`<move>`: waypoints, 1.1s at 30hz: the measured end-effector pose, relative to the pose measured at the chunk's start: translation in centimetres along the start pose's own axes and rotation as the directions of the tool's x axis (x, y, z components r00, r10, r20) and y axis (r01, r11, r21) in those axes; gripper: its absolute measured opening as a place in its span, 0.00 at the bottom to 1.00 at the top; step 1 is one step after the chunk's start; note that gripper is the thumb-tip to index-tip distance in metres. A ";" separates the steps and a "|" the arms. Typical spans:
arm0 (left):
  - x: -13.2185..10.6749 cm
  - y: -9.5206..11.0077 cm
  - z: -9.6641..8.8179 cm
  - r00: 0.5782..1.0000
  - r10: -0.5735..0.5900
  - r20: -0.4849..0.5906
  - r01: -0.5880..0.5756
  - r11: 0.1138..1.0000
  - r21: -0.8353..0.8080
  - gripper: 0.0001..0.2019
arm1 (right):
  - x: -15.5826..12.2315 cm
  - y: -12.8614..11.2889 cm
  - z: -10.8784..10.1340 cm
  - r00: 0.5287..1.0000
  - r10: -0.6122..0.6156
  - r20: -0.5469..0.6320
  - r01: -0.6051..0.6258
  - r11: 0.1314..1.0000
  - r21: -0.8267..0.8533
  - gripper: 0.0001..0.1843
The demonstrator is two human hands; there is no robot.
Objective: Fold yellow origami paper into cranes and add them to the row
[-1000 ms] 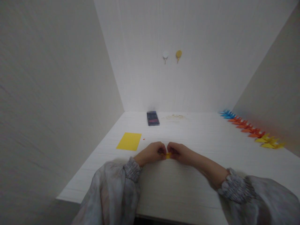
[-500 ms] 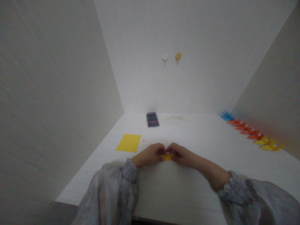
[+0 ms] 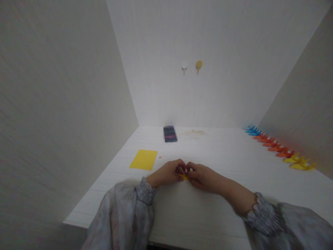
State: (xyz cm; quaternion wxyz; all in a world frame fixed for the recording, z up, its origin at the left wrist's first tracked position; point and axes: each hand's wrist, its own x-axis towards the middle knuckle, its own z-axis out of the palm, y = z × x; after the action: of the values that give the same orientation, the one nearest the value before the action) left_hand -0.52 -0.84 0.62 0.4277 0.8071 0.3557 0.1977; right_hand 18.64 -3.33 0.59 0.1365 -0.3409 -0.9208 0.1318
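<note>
Between my two hands, at the middle of the white table, is a small folded piece of yellow paper. My left hand is closed on its left side, fingers curled. From the right, my right hand pinches the same paper, its fingertips almost meeting those of the left. The fingers cover most of the paper, so its folds cannot be made out. Left of my hands, a flat yellow square sheet lies on the table, with a tiny red scrap beside it.
Along the right wall runs a row of folded paper figures, blue, orange and yellow. A dark blurred rectangular item lies near the back wall. Two hooks, white and yellow, are on that wall.
My right hand has shifted slightly left over the paper, its fingers closer to the left hand's. Less of the yellow paper shows now. The view has tilted a little.
</note>
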 end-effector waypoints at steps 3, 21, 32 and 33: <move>0.0 -0.1 0.1 1.000 0.006 -0.001 -0.006 0.998 0.062 0.15 | 0.1 0.1 0.1 0.999 0.045 -0.012 -0.045 0.999 0.010 0.11; 1.0 0.5 1.0 0.979 -0.042 -0.200 -0.060 0.878 -0.474 0.15 | 0.5 -0.1 0.6 0.811 0.428 -0.399 -0.189 0.837 0.514 0.14; 1.1 2.1 2.0 0.923 -0.168 -0.347 -0.154 0.663 -0.732 0.14 | 1.1 -0.8 1.0 0.753 0.531 -0.389 0.091 0.500 0.861 0.17; 1.0 2.2 2.0 0.923 -0.166 -0.347 -0.154 0.668 -0.728 0.13 | 1.1 -0.8 1.1 0.744 0.530 -0.408 0.098 0.517 0.850 0.16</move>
State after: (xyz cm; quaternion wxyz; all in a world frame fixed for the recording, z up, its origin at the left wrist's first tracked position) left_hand 2.31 -2.02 1.39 0.6410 0.5058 0.3234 0.4782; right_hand 17.00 -3.37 0.06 0.5589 -0.3773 -0.5880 0.4466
